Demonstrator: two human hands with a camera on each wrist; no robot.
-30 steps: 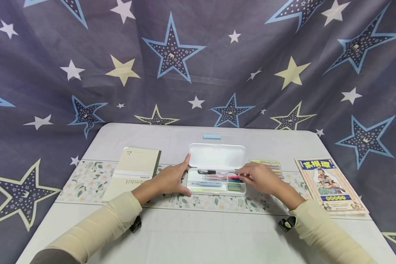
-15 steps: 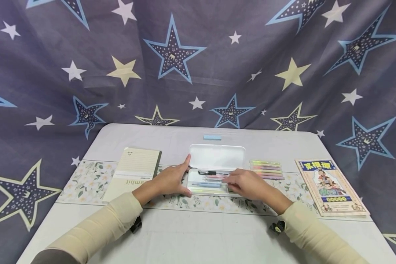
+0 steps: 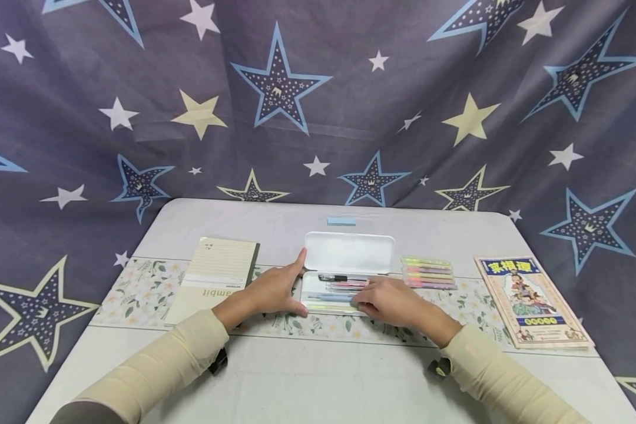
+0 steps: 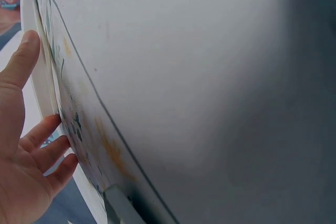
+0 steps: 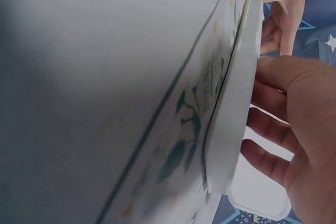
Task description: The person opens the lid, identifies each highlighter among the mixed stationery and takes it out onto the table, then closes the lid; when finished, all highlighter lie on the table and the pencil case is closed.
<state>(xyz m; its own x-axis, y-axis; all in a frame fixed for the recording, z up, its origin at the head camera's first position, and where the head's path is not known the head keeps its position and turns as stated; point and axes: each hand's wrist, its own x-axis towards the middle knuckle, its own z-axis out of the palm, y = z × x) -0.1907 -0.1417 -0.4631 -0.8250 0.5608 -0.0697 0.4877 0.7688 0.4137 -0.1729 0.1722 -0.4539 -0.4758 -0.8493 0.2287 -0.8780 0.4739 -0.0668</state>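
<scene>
A white pencil case (image 3: 350, 252) lies with its lid up in the middle of the table in the head view. Inside are a black-gripped pen (image 3: 341, 278), pinkish pens (image 3: 344, 285), a light blue pen (image 3: 331, 297) and a yellow-green item. My left hand (image 3: 275, 288) rests against the case's left end, thumb at the front corner and fingers extended. My right hand (image 3: 389, 301) reaches over the right half, fingertips in the case at the right end of the light blue pen. The case wall (image 5: 233, 103) hides those fingertips in the right wrist view; whether they pinch anything cannot be seen.
A notebook (image 3: 214, 277) lies left of the case. Several highlighters (image 3: 429, 274) lie together on its right, with an illustrated booklet (image 3: 532, 300) farther right. A small blue block (image 3: 341, 221) sits behind the lid. A starry curtain (image 3: 318, 106) hangs behind the table.
My right hand has moved left and toward the front, from the black-gripped pen's right end, past the pinkish pens, to the light blue pen. My left hand has stayed at the case's left end.
</scene>
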